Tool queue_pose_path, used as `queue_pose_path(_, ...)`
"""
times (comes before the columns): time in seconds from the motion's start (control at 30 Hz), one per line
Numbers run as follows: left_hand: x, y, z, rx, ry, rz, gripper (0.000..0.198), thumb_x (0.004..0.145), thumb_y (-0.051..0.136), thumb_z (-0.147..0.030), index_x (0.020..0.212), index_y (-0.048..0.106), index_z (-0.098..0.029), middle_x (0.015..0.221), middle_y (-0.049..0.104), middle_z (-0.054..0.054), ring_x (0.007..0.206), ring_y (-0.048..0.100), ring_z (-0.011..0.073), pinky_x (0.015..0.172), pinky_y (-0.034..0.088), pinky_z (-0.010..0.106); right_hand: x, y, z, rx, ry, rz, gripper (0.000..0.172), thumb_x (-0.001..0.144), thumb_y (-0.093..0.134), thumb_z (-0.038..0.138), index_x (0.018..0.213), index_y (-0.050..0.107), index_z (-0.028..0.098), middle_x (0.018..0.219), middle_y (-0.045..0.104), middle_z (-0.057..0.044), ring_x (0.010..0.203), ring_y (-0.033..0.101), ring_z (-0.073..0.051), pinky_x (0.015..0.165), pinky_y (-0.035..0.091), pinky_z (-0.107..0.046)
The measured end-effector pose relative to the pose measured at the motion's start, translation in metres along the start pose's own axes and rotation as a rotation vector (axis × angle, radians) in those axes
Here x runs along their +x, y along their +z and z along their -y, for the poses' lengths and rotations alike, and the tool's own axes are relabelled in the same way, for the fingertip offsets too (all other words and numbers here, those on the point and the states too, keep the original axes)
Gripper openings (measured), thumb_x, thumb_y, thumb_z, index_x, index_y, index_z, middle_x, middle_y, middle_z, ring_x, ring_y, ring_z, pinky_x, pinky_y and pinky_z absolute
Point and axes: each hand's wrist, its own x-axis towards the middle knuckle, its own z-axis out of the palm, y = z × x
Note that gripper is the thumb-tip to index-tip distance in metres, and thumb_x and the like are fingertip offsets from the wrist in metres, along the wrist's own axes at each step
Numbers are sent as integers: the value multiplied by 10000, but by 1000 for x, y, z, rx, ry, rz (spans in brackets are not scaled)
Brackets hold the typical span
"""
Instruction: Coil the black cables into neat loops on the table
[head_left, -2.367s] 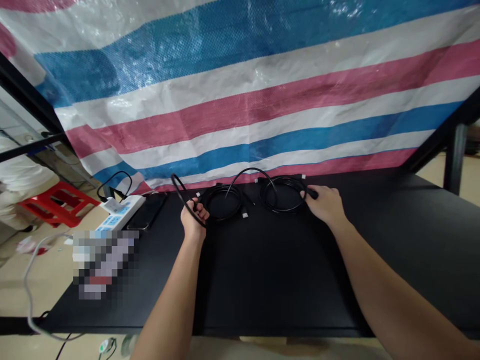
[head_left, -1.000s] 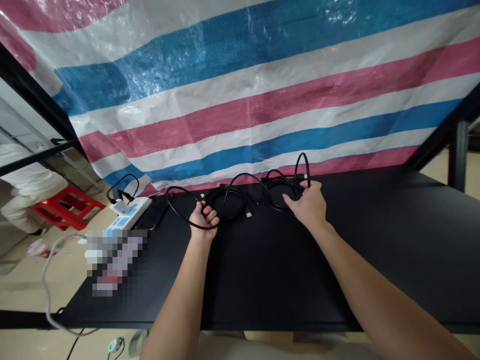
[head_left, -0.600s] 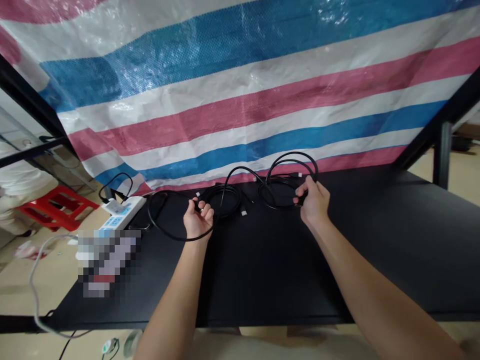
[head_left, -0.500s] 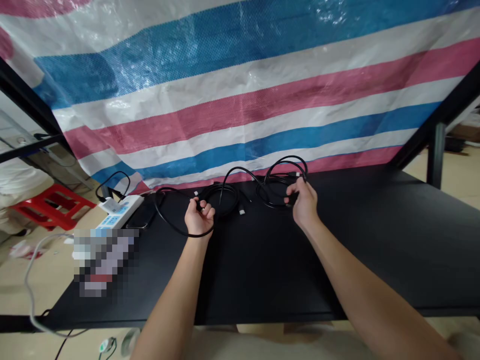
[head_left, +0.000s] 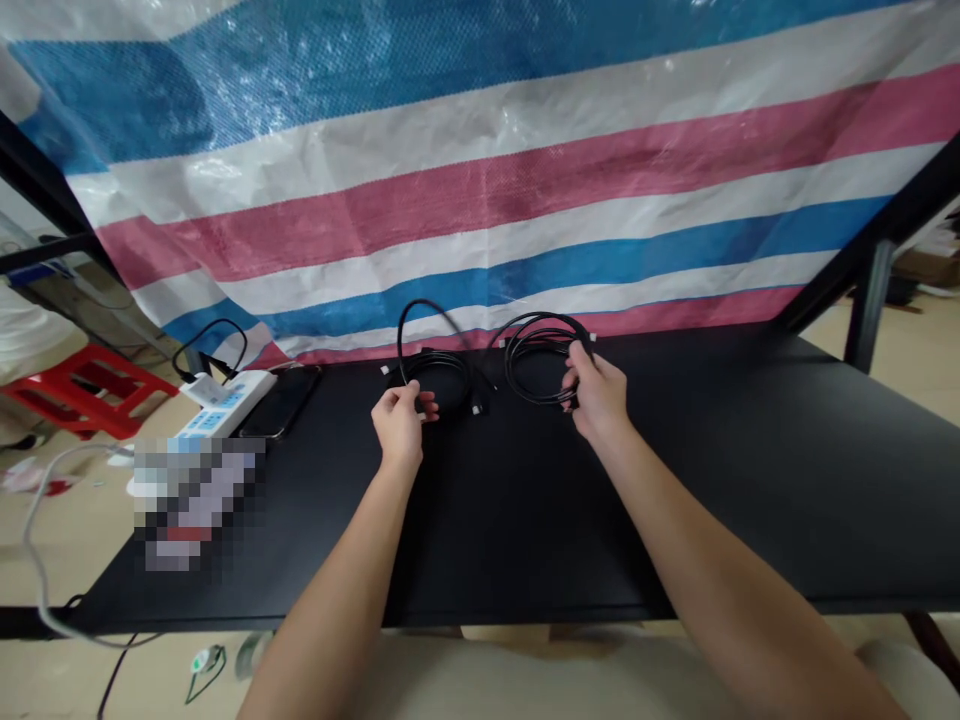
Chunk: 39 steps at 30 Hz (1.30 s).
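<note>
My right hand (head_left: 598,388) is closed on a black cable (head_left: 517,375), wound in several loops that stand just left of my fingers. One length of that cable arcs to the left, and my left hand (head_left: 401,420) pinches it near a pale connector end (head_left: 421,416). Behind my left hand, a second coil of black cable (head_left: 457,368) lies on the black table, with light metal plugs (head_left: 478,408) showing at its edge. Both hands are just above the tabletop, and the finger pads are partly hidden.
On the left of the black table (head_left: 525,530) are a white power strip (head_left: 232,400) with a charger (head_left: 202,388), a black phone (head_left: 283,402) and a blurred-out item (head_left: 199,510). A striped tarp (head_left: 480,190) hangs behind. A red stool (head_left: 112,390) stands on the floor.
The loose loop around my left wrist is gone, and my left hand has turned over to grip near the cable's end. The right-hand loops are gathered closer together. The view has shifted slightly.
</note>
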Motion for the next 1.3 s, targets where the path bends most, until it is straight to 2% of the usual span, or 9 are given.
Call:
queue_pose_path(0.1, 0, -3, -2, 77, -35, 37, 213, 655, 590, -236, 533, 421, -192, 410, 484, -29, 315, 412, 83, 322, 273, 182, 8, -6, -1, 214, 60, 136, 613, 623, 543, 798, 534, 287, 249, 404, 318, 81, 354, 358, -92, 340, 321, -238)
queue_pose_path(0.23, -2, -1, -2, 120, -80, 59, 282, 710, 566, -289, 521, 374, -207, 355, 349, -74, 259, 281, 52, 295, 161, 166, 13, -9, -7, 199, -26, 185, 651, 639, 426, 858, 546, 225, 246, 450, 338, 62, 417, 413, -104, 397, 380, -247)
queue_pose_path(0.5, -13, 5, 13, 336, 58, 26, 374, 773, 553, -379, 509, 345, -216, 355, 388, -62, 265, 327, 70, 301, 222, 180, -36, 14, -9, -252, -486, 213, 541, 470, 780, 541, 586, 342, 246, 520, 423, 85, 496, 399, -91, 530, 384, -264)
queue_pose_path(0.7, -19, 5, 13, 497, 216, 25, 443, 768, 559, -478, 478, 345, -220, 361, 440, -41, 322, 421, 98, 374, 326, 209, -30, 18, -8, -114, -256, 126, 497, 711, 510, 666, 528, 307, 252, 428, 357, 67, 409, 367, -99, 439, 336, -262)
queue_pose_path(0.87, -7, -2, 12, 486, 218, -46, 468, 794, 556, -446, 437, 350, -224, 354, 432, -24, 375, 439, 120, 407, 316, 223, -23, 13, -1, 100, -145, 178, 605, 659, 362, 834, 541, 235, 255, 427, 389, 50, 387, 396, -107, 409, 357, -260)
queue_pose_path(0.97, -4, -5, 14, 457, 254, -48, 477, 780, 603, -411, 422, 350, -220, 370, 417, -27, 398, 415, 116, 424, 295, 226, -36, 14, 1, -61, -314, 192, 534, 556, 667, 644, 544, 306, 250, 488, 505, 44, 427, 426, -102, 444, 385, -259)
queue_pose_path(1.07, -6, -7, 16, 465, 295, -33, 483, 767, 629, -393, 419, 345, -216, 379, 396, -34, 412, 402, 110, 445, 290, 227, -45, 14, 1, -215, -425, 195, 377, 555, 704, 363, 540, 346, 247, 535, 559, 39, 484, 471, -114, 498, 422, -269)
queue_pose_path(1.23, -13, -3, 16, 325, 277, 197, 254, 764, 623, -355, 584, 530, -203, 417, 500, -40, 396, 460, 106, 443, 324, 220, -32, 10, 3, -164, -352, -67, 247, 545, 581, 216, 486, 342, 241, 428, 427, 72, 420, 387, -86, 439, 348, -243)
queue_pose_path(1.3, -15, 0, 14, 200, 185, 361, 118, 728, 647, -289, 795, 618, -196, 475, 574, -39, 412, 516, 115, 442, 351, 217, -25, 6, 8, 6, -235, -17, 257, 518, 565, 202, 475, 314, 239, 372, 345, 94, 360, 307, -65, 385, 281, -227)
